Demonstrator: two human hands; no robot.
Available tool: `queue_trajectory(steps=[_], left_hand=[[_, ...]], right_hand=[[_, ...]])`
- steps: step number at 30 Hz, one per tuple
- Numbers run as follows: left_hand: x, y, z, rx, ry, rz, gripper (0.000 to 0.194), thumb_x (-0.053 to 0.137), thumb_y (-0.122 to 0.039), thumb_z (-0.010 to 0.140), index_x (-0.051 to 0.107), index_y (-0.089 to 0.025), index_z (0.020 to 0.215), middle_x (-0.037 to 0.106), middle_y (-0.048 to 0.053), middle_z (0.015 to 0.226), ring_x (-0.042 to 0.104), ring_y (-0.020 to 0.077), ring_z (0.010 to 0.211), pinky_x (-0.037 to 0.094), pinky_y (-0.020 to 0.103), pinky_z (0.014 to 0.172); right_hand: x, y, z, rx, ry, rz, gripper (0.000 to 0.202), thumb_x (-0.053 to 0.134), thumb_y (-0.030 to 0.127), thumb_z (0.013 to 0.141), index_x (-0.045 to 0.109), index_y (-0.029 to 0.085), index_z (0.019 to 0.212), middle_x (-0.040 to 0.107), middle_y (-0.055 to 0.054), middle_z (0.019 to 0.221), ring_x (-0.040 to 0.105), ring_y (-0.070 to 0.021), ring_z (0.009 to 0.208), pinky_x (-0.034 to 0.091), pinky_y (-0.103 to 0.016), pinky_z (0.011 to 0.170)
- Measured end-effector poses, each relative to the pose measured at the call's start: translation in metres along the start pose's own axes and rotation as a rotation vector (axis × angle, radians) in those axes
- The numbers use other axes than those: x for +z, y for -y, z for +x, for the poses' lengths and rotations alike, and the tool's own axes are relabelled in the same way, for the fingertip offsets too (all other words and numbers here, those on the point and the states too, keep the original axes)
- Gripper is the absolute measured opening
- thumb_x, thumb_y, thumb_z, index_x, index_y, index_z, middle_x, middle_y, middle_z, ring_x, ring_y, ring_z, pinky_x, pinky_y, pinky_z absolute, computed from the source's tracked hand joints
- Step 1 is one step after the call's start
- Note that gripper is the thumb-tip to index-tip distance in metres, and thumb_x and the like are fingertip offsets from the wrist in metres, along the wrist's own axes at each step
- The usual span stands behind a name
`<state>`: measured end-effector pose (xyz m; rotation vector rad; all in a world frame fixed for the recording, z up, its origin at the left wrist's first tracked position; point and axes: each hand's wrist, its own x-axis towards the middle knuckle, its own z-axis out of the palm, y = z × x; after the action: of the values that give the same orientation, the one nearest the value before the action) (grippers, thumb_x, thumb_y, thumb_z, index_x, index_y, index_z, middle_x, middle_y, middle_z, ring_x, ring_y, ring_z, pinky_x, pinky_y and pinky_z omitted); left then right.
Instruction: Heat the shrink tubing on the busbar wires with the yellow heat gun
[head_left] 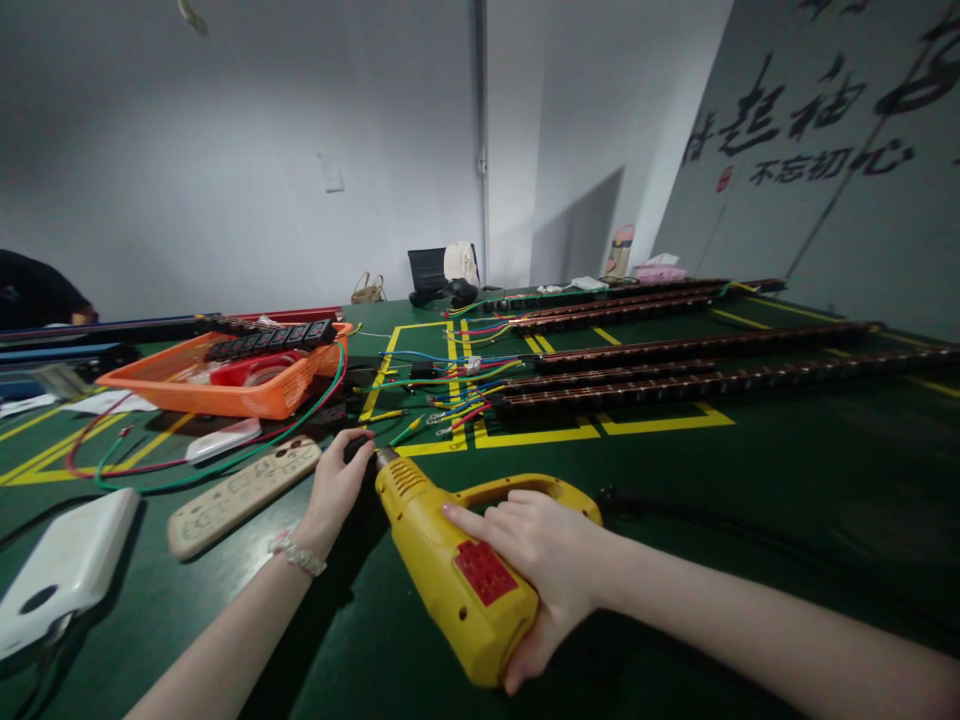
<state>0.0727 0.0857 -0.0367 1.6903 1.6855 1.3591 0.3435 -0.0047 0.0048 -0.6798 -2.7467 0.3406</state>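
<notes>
My right hand [536,545] grips a yellow heat gun [442,555] by its body and handle, the index finger stretched along its side. The gun's metal nozzle points away from me, toward the fingertips of my left hand [343,468]. Those fingers are curled closed near the nozzle around something dark that I cannot make out. Just beyond them, wires with yellow-green sleeves [405,432] and metal lugs lie on the green table [675,500]. The wires lead to long dark strips of copper-coloured bars [675,383] at the right.
At the left stands an orange basket [202,400] with black parts and red items inside. Nearer lie a beige power strip [244,497], a white power bank [67,565] and loose red and green wires. A black cord [675,510] trails right from the gun. A person's dark sleeve [34,290] shows far left.
</notes>
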Motion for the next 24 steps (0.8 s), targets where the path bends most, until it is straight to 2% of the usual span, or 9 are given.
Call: queue_trajectory(steps=[8, 14, 20, 24], left_hand=[[-0.001, -0.002, -0.001, 0.006, 0.002, -0.016, 0.031, 0.052, -0.042, 0.073, 0.061, -0.018, 0.091, 0.065, 0.005, 0.092, 0.058, 0.0221, 0.089, 0.045, 0.033, 0.079], [0.001, 0.000, -0.002, 0.008, 0.040, -0.031, 0.031, 0.052, -0.041, 0.074, 0.061, -0.018, 0.093, 0.065, 0.005, 0.088, 0.059, 0.0206, 0.081, 0.047, 0.033, 0.074], [0.001, 0.002, -0.001, 0.052, 0.033, -0.002, 0.032, 0.051, -0.041, 0.075, 0.061, -0.018, 0.094, 0.065, 0.006, 0.093, 0.059, 0.0222, 0.090, 0.046, 0.034, 0.079], [0.001, 0.002, -0.001, 0.034, 0.041, -0.005, 0.033, 0.050, -0.042, 0.075, 0.061, -0.018, 0.095, 0.065, 0.006, 0.092, 0.060, 0.0216, 0.085, 0.047, 0.032, 0.075]], right_hand=[[0.003, -0.001, 0.000, 0.055, -0.004, -0.056, 0.123, 0.057, 0.080, 0.052, 0.016, 0.013, 0.146, 0.063, -0.013, 0.102, 0.060, -0.0263, 0.083, 0.038, -0.039, 0.082], [0.001, -0.007, 0.005, 0.144, -0.016, -0.123, 0.117, 0.054, 0.080, 0.056, 0.021, 0.011, 0.144, 0.062, -0.016, 0.107, 0.060, -0.0293, 0.090, 0.036, -0.041, 0.082], [-0.002, -0.018, 0.007, 0.208, -0.043, -0.150, 0.114, 0.053, 0.077, 0.060, 0.018, 0.010, 0.145, 0.063, -0.015, 0.105, 0.060, -0.0298, 0.092, 0.036, -0.042, 0.082], [-0.002, -0.019, 0.007, 0.207, -0.052, -0.147, 0.115, 0.055, 0.077, 0.060, 0.018, 0.009, 0.145, 0.063, -0.015, 0.103, 0.060, -0.0300, 0.091, 0.036, -0.042, 0.082]])
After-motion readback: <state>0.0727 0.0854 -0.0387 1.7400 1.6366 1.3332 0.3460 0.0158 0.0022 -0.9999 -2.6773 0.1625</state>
